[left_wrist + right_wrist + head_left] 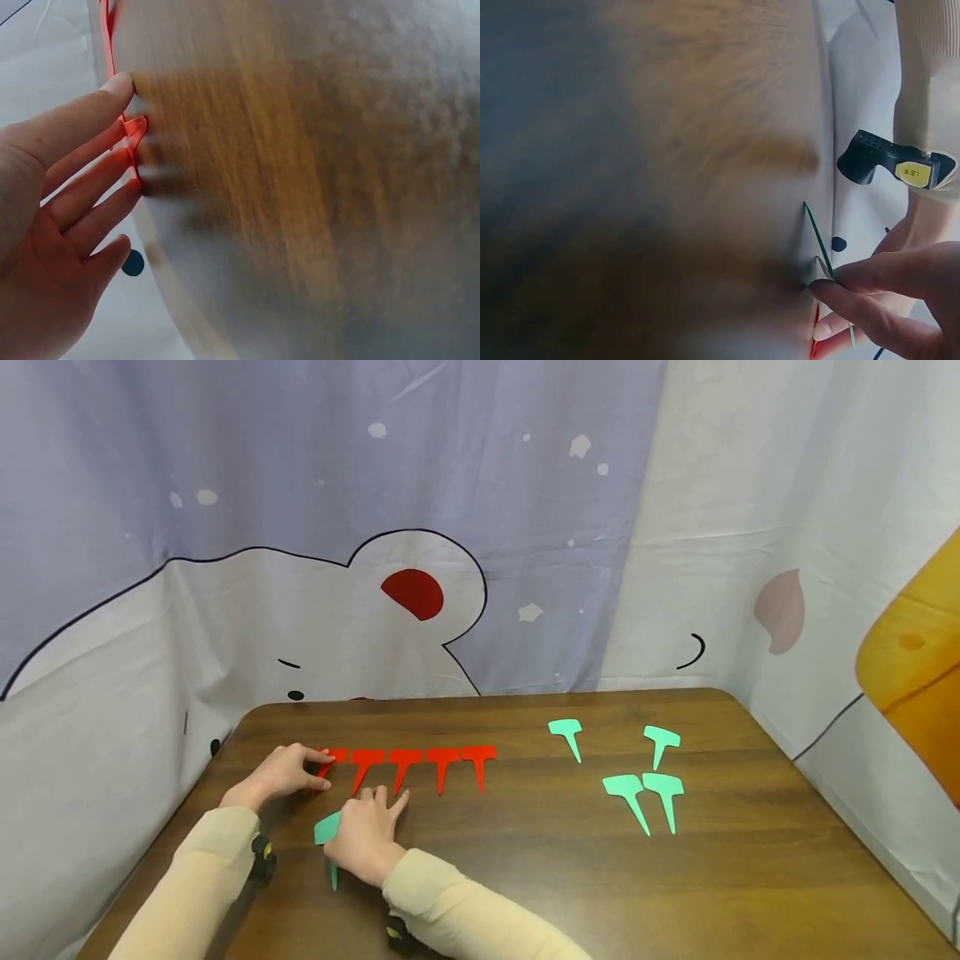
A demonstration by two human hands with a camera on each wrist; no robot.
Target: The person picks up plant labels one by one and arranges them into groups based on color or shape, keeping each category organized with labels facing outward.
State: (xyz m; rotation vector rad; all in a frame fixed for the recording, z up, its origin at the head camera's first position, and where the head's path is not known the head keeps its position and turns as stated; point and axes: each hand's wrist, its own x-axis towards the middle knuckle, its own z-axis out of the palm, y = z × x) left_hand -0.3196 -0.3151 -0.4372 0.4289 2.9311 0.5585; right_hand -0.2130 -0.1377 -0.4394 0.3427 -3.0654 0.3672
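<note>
Two bare hands work over a dark brown wood-grain counter, seen from above. Near the left of the frame, the left hand is at the leftmost red marker, a flat T-shaped piece. Its fingers are extended and spread, with the thumb apart from them, and the tips touch the marker. Whether they grip it firmly, I cannot tell.

Just below and to the right, the right hand pinches a green marker between thumb and fingertips; its other fingers fan out toward the top of the frame. The broad head of this marker shows to the left of the hand, and its narrow stem points down. In the right wrist view it is seen edge-on, as a thin line.

Left of centre, four more red markers continue the row rightward, stems pointing down.

Right of centre lie four loose green markers: one upper left, one upper right, and two below, side by side, one left and one right, their heads nearly meeting.

Cream sleeves cover both forearms. Behind the counter hangs a lavender and white curtain with cartoon shapes.
</note>
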